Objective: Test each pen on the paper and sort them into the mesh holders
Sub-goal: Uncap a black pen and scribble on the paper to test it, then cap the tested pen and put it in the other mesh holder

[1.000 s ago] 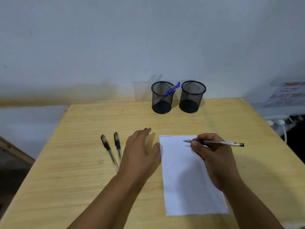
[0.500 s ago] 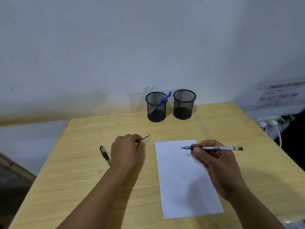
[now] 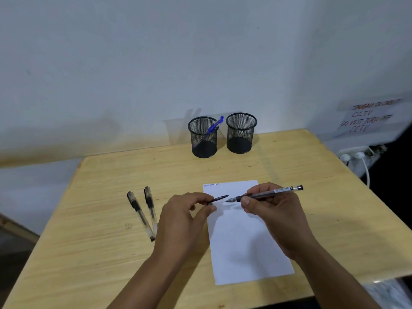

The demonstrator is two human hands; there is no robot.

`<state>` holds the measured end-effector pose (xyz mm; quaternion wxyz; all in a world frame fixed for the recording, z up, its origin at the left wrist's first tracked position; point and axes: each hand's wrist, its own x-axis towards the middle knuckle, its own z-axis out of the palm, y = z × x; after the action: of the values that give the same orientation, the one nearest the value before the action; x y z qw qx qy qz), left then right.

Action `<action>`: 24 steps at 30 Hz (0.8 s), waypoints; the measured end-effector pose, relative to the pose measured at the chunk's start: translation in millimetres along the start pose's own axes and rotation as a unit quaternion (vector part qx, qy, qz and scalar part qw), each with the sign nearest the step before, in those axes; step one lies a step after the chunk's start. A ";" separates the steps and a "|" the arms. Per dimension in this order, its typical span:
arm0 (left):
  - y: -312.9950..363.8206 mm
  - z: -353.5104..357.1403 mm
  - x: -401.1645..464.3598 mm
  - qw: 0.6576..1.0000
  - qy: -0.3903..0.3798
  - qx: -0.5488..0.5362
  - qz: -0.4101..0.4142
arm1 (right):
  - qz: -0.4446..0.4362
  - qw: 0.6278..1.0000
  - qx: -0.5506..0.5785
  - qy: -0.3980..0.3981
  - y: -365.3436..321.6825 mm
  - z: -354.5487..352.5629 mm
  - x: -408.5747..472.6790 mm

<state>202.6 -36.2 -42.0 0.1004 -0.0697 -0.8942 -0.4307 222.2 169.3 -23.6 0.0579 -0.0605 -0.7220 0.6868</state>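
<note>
My right hand [image 3: 274, 217] pinches an uncapped gel pen [image 3: 265, 194] between thumb and fingers, held nearly level above the top of the white paper [image 3: 243, 241], its tip pointing left. My left hand [image 3: 185, 217] pinches the pen's black cap [image 3: 219, 198] between thumb and forefinger, the cap's end aimed right at the pen tip, the two close but apart. Both hands hover over the paper's upper part, forearms coming in from the near edge of the wooden table [image 3: 100, 253].

Half a second ago my left hand was off the paper, over the table, with the cap; it has since swung right to face the pen, uncovering the second of two capped pens [image 3: 142, 212] lying side by side to its left.

At the table's far edge stand two mesh holders: the left holder [image 3: 202, 139] has a blue pen [image 3: 215, 126] leaning in it, and the right holder [image 3: 240, 134] stands just beside it.
</note>
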 end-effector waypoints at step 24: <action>10.9 14.8 5.5 0.987 -0.048 -0.144 -0.057 | 0.062 0.979 0.187 0.044 8.8 33.4 2.6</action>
<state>197.8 -17.7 -41.4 0.0221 -0.0530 -0.8292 -0.5559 214.2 137.3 -34.0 0.0575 -0.1233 -0.5721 0.8088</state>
